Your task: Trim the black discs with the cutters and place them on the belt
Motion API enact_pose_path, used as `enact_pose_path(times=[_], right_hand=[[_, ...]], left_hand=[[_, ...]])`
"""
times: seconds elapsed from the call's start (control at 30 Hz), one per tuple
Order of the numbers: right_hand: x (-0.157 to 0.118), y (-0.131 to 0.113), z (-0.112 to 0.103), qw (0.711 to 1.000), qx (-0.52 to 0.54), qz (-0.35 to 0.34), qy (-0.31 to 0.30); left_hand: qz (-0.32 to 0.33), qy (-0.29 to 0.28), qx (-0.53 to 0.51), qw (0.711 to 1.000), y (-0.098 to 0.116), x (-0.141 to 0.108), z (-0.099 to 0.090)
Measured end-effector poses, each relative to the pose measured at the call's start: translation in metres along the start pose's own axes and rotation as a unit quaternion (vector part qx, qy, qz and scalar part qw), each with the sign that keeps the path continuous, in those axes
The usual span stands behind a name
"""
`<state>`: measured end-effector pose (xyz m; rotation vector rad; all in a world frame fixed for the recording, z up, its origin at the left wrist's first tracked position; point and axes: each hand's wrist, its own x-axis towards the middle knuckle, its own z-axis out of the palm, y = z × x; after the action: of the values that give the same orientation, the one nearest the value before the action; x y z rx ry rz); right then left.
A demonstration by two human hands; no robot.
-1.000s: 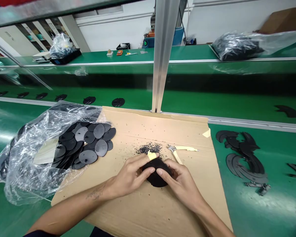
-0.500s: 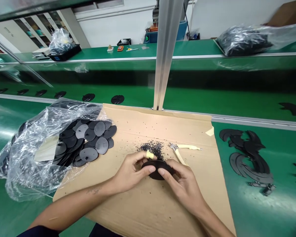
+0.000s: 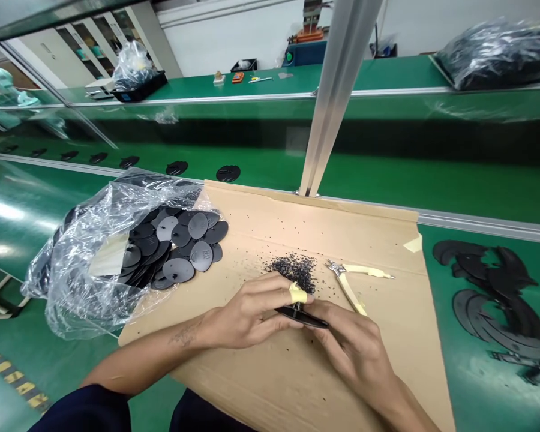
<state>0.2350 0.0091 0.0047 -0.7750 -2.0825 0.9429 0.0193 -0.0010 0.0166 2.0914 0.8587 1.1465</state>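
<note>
A thin black oval disc (image 3: 301, 316) is held nearly edge-on between my two hands, with part of it hidden by my fingers. My left hand (image 3: 247, 312), with yellow tape around one finger, grips it from the left. My right hand (image 3: 351, 348) pinches it from the right. Just beyond my fingers lies a heap of black crumbs (image 3: 294, 270) on a cardboard sheet (image 3: 270, 228). Yellow-handled side cutters (image 3: 346, 279) rest beside my right hand, untouched. Left of my left hand, a clear plastic bag (image 3: 85, 270) holds a pile of similar black discs (image 3: 177, 240).
Green conveyor belts (image 3: 49, 222) run on both sides of the cardboard. Black cut pieces (image 3: 490, 294) lie to its right. An aluminium post (image 3: 333, 102) stands beyond it, with a row of discs (image 3: 228, 173) on the belt behind and a bulging black-filled bag (image 3: 499, 54) at far right.
The black disc has turned from lying nearly flat to almost edge-on between my fingers. The whole scene has shifted in view as my head moved.
</note>
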Motion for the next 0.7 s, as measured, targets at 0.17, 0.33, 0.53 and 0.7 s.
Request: enact_pose_path(times=[0.17,0.33,0.53,0.7], right_hand=[[0.0016,-0.0012,0.0013,1.0,0.01,-0.007,-0.005],[0.0013,0.0002,-0.0001,1.0,0.007,-0.005,-0.022],[0.0026,-0.0009,0.0006,0.999,0.037,0.017,-0.026],[0.0043,-0.0029,0.0011,0.993,0.106,0.043,-0.014]], left_hand=[[0.02,0.05,0.01,0.999,-0.0031,-0.0035,0.002],[0.029,0.024,0.002,0.999,-0.0044,-0.0049,0.0026],[0.009,0.049,0.016,0.999,-0.0013,-0.005,0.0053],[-0.074,0.003,-0.119,0.99,0.0003,-0.0019,-0.0007]])
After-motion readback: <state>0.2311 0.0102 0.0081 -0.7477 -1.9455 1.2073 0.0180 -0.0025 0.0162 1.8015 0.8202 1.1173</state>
